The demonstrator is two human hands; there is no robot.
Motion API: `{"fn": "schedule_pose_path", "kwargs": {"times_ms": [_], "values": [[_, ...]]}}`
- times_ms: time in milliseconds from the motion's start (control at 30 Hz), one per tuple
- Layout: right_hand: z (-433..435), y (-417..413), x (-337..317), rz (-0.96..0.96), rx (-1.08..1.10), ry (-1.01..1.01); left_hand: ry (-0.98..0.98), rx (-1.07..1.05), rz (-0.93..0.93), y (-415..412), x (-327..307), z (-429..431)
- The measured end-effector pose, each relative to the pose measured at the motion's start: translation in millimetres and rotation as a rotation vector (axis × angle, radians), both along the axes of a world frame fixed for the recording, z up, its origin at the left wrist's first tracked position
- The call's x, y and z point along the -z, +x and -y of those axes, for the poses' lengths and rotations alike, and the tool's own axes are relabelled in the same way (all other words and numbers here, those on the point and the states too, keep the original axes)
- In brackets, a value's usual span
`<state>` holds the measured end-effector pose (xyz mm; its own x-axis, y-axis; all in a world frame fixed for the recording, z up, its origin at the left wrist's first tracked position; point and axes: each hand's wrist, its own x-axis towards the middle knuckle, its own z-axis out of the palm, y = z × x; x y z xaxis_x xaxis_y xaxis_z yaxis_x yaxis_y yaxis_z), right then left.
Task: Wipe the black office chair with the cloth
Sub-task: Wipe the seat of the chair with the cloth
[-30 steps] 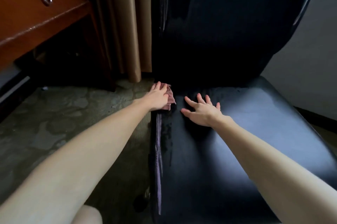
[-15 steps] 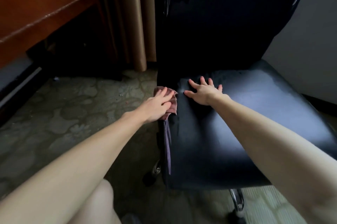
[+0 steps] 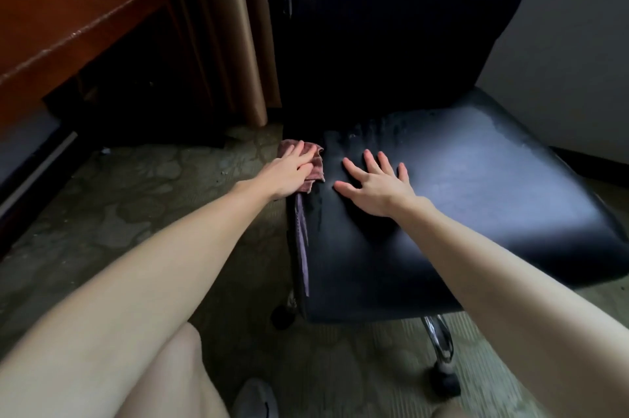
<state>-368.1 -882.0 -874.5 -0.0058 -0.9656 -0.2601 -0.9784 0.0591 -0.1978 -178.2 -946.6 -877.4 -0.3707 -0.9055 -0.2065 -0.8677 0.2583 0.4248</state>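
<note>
Nearest me, the front edge of the black office chair [image 3: 425, 240] seat looks dull and streaked. Mid-seat, my right hand [image 3: 377, 187] lies flat, fingers [image 3: 371, 160] spread wide, holding nothing, bracing the chair. At the seat's back-left corner my left hand [image 3: 289, 174] presses the cloth [image 3: 315, 162] down, fingers extended over it rather than curled. I'd keep the brace firm so the castors don't roll, and draw the cloth forward along the left edge in overlapping passes.
</note>
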Motion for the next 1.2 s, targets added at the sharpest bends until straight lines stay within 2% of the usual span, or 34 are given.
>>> {"fn": "schedule_pose_path", "kwargs": {"times_ms": [133,267,400,600,733,1000,1200], "values": [[0.5,1.5,0.5,-0.013,0.013,-0.004,0.023,-0.012,-0.121,14.0,4.6,-46.0],[-5.6,7.0,1.4,-0.005,0.014,-0.038,0.052,0.008,-0.124,20.3,4.7,-89.7],[-27.1,4.9,5.2,0.014,-0.01,-0.074,0.024,-0.029,-0.043,1.8,-1.9,-61.6],[-26.3,5.9,6.8,-0.005,-0.001,-0.068,0.004,-0.059,-0.074,-3.8,-2.4,-15.6],[-19.6,15.8,8.5,-0.011,0.027,-0.08,0.005,-0.052,-0.144,12.0,2.9,-32.2],[-16.7,26.2,12.7,-0.003,0.052,-0.113,0.057,0.001,-0.224,51.3,14.5,-127.1],[-16.8,24.2,13.0,-0.021,0.046,-0.103,0.015,-0.018,-0.236,29.6,9.6,-75.5]]}}
